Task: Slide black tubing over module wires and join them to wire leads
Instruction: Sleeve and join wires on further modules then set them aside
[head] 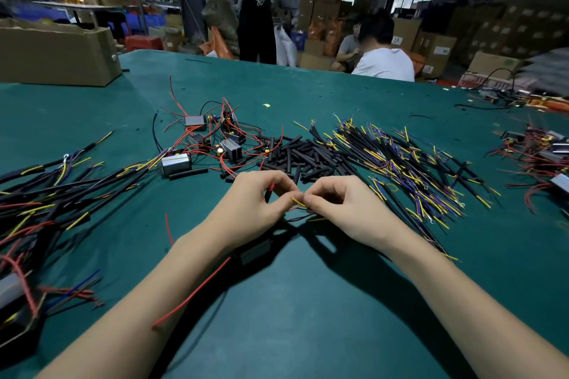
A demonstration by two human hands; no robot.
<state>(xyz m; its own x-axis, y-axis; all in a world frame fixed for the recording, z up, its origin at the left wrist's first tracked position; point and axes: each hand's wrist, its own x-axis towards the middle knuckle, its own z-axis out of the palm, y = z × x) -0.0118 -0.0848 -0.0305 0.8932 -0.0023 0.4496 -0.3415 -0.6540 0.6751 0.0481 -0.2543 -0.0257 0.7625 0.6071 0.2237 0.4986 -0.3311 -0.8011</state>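
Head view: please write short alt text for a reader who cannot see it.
Two hands, left and right, pinch thin wires together over a green table. Beyond them lie a pile of black tubing, modules with red wires, and many leads.

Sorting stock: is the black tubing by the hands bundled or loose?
Loose: the black tubing pieces lie scattered in a heap on the green table, crossing at odd angles.

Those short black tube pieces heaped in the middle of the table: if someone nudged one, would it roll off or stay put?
The black tube pieces look round and short, so a loose one would probably roll a little on the green table. They seem light, likely scattering easily. Those in the heap lie crossed, so probably hold each other.
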